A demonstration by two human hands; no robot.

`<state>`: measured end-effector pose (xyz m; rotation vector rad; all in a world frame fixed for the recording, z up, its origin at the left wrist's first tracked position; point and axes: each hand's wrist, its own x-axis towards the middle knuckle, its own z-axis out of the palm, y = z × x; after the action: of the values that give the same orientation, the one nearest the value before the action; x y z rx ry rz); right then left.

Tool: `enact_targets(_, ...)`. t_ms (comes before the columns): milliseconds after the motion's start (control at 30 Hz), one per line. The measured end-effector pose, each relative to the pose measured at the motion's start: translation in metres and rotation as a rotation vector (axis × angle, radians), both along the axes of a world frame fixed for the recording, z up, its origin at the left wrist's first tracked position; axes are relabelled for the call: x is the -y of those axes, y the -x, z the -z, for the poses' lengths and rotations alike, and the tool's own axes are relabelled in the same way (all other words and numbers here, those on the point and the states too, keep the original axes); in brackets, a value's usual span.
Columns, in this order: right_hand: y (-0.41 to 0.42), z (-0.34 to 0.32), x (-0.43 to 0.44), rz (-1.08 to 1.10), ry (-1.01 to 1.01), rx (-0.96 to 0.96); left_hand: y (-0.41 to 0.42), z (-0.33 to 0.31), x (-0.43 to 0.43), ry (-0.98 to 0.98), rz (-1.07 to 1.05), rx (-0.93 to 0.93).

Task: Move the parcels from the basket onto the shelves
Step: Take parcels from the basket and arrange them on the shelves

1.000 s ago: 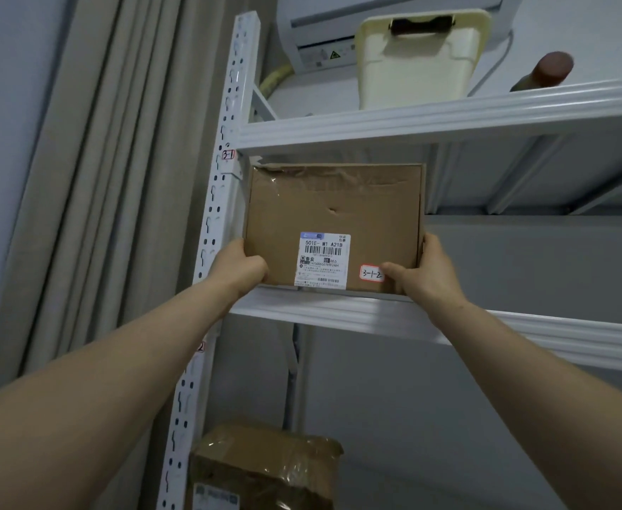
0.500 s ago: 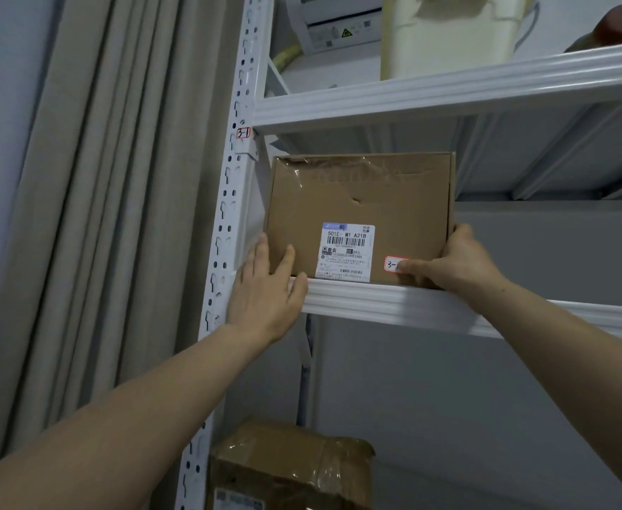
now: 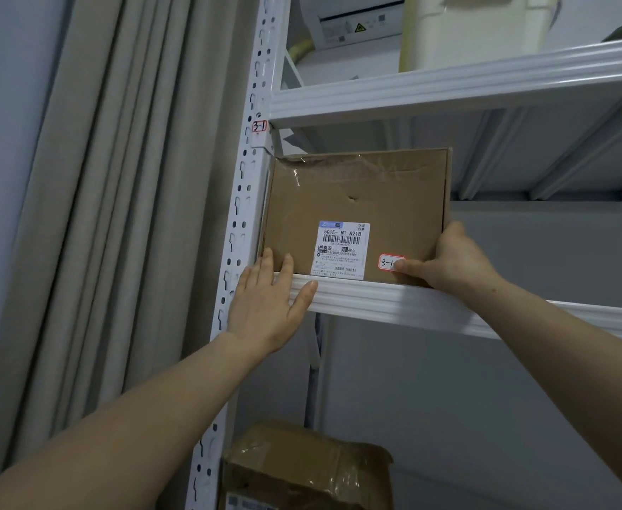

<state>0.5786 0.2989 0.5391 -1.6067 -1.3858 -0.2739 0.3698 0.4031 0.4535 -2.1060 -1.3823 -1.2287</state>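
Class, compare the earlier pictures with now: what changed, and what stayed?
The left hand let go of the parcel at its left edge and opened; its fingers now lie flat on its lower front and the shelf edge. The right hand still grips the lower right corner; the parcel stays upright.

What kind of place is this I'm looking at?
Likely a parcel storeroom or pickup point: white slotted metal shelving with a handwritten 3-1 tag, a cardboard parcel carrying a shipping label and a 3-1 sticker, another parcel below.
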Motion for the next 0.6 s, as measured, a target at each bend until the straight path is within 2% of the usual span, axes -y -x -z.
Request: enact_targets(600, 0.004, -0.006, -0.019, 0.013, 0.092, -0.046, 0.006, -0.006, -0.001, 0.008, -0.021, -0.021)
